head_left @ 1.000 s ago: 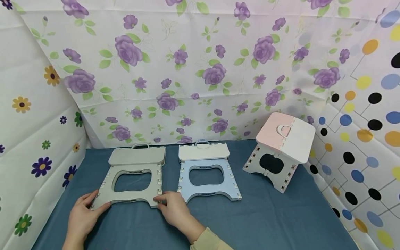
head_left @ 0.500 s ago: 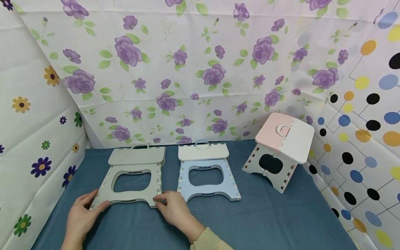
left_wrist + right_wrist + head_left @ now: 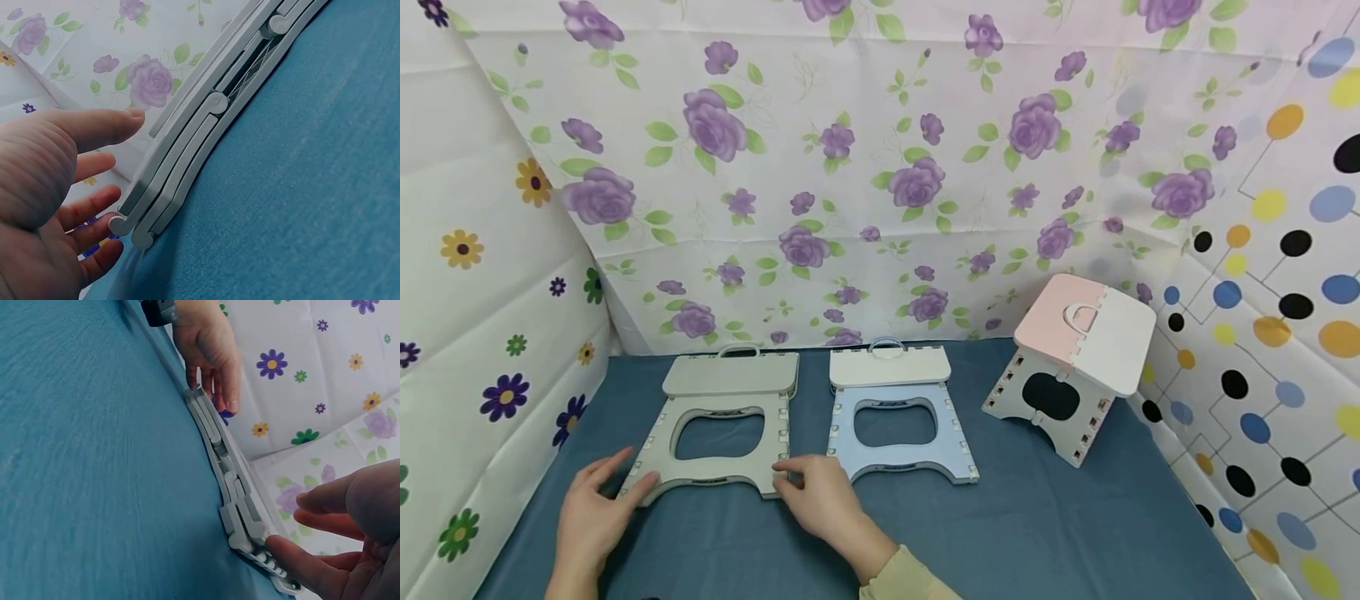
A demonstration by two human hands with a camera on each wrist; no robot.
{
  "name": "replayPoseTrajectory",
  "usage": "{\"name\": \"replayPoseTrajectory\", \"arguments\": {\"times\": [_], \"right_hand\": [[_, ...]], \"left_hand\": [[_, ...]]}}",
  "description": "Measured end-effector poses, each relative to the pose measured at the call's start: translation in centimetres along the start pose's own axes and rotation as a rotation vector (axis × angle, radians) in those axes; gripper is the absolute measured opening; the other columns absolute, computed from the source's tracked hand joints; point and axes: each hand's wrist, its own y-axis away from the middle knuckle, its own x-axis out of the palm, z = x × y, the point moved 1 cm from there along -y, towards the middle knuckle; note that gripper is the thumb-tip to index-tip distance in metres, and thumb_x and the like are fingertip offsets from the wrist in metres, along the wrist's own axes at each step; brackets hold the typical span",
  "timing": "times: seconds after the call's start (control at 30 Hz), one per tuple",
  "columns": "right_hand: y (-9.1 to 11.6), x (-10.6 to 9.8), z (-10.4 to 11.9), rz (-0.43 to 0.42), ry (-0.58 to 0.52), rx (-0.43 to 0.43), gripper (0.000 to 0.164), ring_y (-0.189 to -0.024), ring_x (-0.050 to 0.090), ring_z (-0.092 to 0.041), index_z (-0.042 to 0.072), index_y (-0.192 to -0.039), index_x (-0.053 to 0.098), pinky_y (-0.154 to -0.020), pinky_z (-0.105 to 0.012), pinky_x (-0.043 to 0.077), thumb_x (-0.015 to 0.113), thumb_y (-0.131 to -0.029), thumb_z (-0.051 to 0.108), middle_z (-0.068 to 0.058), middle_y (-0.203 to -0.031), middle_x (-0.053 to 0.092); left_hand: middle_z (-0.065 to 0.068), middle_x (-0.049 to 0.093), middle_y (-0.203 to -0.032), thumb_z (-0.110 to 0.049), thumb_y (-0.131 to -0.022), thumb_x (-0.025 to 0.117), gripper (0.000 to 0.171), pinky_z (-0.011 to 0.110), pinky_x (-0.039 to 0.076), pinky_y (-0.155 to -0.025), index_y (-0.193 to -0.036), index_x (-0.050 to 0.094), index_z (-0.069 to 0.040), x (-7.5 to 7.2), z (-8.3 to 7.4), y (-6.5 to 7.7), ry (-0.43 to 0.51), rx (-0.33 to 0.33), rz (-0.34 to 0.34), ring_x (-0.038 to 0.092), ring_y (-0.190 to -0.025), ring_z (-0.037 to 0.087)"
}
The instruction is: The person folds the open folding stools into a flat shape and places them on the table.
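Observation:
A grey-green folded step stool [image 3: 715, 472] lies flat on the blue cloth, its seat end and carry handle toward the back. My left hand [image 3: 587, 517] is at its near left corner, fingers spread and thumb lifted; in the left wrist view the thumb stands apart from the stool's edge [image 3: 172, 209], with the fingers beside the corner. At the near right corner is my right hand [image 3: 823, 504], fingers loosely bent. The right wrist view shows one fingertip right at the stool's corner [image 3: 250, 519] and the thumb apart from it.
A folded blue-and-white stool [image 3: 887, 454] lies close to the right of my right hand. Farther right stands an unfolded pink-and-white stool [image 3: 1051, 321]. Flowered and dotted sheets hang at the back and both sides of the blue cloth [image 3: 1000, 542].
Both hands have loosened from the grey-green stool's near corners. The left thumb and fingers have lifted off slightly, and the right fingers have drawn back a little. The stools stay in place.

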Motion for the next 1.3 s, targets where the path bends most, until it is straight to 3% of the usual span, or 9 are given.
{"name": "replayPoseTrajectory", "arguments": {"times": [0.1, 0.27, 0.4, 0.47, 0.53, 0.77, 0.97, 1.1, 1.3], "right_hand": [[0.1, -0.7, 0.0, 0.007, -0.020, 0.010, 0.024, -0.058, 0.057, 0.000, 0.015, -0.126, 0.081, -0.052, -0.023, 0.048, 0.074, -0.104, 0.020, 0.007, -0.091, 0.077], [0.4, -2.5, -0.6, 0.017, -0.047, -0.015, 0.027, -0.047, 0.051, -0.006, 0.012, -0.131, 0.078, -0.044, -0.025, 0.043, 0.072, -0.105, 0.019, 0.008, -0.060, 0.061], [1.1, -4.6, -1.5, -0.014, -0.026, -0.074, 0.026, -0.068, 0.064, 0.000, 0.018, -0.130, 0.079, -0.057, -0.023, 0.052, 0.072, -0.106, 0.021, 0.004, -0.094, 0.077], [1.5, -5.7, -2.1, -0.029, -0.011, -0.106, 0.025, -0.082, 0.068, 0.001, 0.021, -0.130, 0.079, -0.066, -0.023, 0.056, 0.072, -0.106, 0.022, 0.003, -0.115, 0.077], [2.0, -6.8, -2.9, -0.045, -0.008, -0.133, 0.025, -0.086, 0.070, 0.000, 0.021, -0.130, 0.079, -0.070, -0.023, 0.057, 0.071, -0.106, 0.022, 0.001, -0.123, 0.076], [3.8, -11.3, -6.3, -0.140, 0.033, -0.148, 0.023, -0.087, 0.071, -0.003, 0.018, -0.128, 0.080, -0.075, -0.027, 0.060, 0.072, -0.106, 0.020, 0.001, -0.120, 0.077], [5.6, -15.4, -8.8, -0.227, 0.075, -0.065, 0.022, -0.093, 0.072, -0.004, 0.027, -0.125, 0.080, -0.080, -0.026, 0.061, 0.074, -0.104, 0.020, 0.007, -0.118, 0.077], [7.1, -18.4, -10.8, -0.340, 0.098, -0.037, 0.020, -0.090, 0.072, -0.005, 0.023, -0.119, 0.083, -0.077, -0.027, 0.062, 0.077, -0.102, 0.016, 0.008, -0.110, 0.078], [9.2, -22.5, -13.2, -0.571, 0.131, -0.074, 0.012, -0.086, 0.073, -0.005, 0.018, -0.109, 0.085, -0.071, -0.021, 0.060, 0.080, -0.099, 0.013, 0.006, -0.101, 0.079]], "left_hand": [[0.033, 0.036, -0.160, -0.037, -0.099, 0.079, 0.075, 0.072, 0.030, -0.115, -0.157, 0.051, 0.001, 0.0, -0.3, 0.0, 0.014, 0.004, -0.009, 0.034, -0.146, 0.056], [0.032, 0.037, -0.160, -0.038, -0.102, 0.075, 0.070, 0.070, 0.037, -0.109, -0.157, 0.052, -0.001, -0.1, -0.7, 0.1, 0.034, 0.010, -0.032, 0.037, -0.144, 0.054], [0.033, 0.037, -0.160, -0.038, -0.104, 0.072, 0.070, 0.067, 0.041, -0.101, -0.159, 0.049, -0.002, 0.0, -1.2, 0.1, 0.019, 0.016, -0.056, 0.042, -0.138, 0.053], [0.033, 0.037, -0.161, -0.037, -0.104, 0.071, 0.070, 0.067, 0.042, -0.099, -0.161, 0.047, -0.003, 0.0, -1.4, 0.2, 0.015, 0.015, -0.068, 0.043, -0.136, 0.053], [0.033, 0.037, -0.160, -0.037, -0.104, 0.071, 0.070, 0.066, 0.042, -0.098, -0.161, 0.046, -0.003, 0.1, -1.7, 0.2, 0.011, 0.018, -0.079, 0.044, -0.135, 0.052], [0.029, 0.039, -0.161, -0.035, -0.105, 0.070, 0.068, 0.061, 0.045, -0.097, -0.161, 0.047, -0.005, 0.3, -3.1, 0.6, 0.018, 0.045, -0.073, 0.045, -0.137, 0.049], [0.026, 0.040, -0.162, -0.036, -0.107, 0.068, 0.062, 0.062, 0.042, -0.104, -0.160, 0.051, -0.007, 0.2, -4.6, 1.4, 0.057, 0.096, -0.052, 0.042, -0.143, 0.048], [0.021, 0.043, -0.161, -0.040, -0.108, 0.066, 0.059, 0.053, 0.041, -0.100, -0.158, 0.054, -0.010, 0.7, -5.8, 2.0, 0.082, 0.122, -0.021, 0.044, -0.142, 0.041], [0.022, 0.049, -0.155, -0.038, -0.108, 0.067, 0.057, 0.053, 0.042, -0.099, -0.155, 0.058, -0.007, 2.1, -7.3, 2.7, 0.117, 0.224, 0.013, 0.046, -0.139, 0.040]]}}
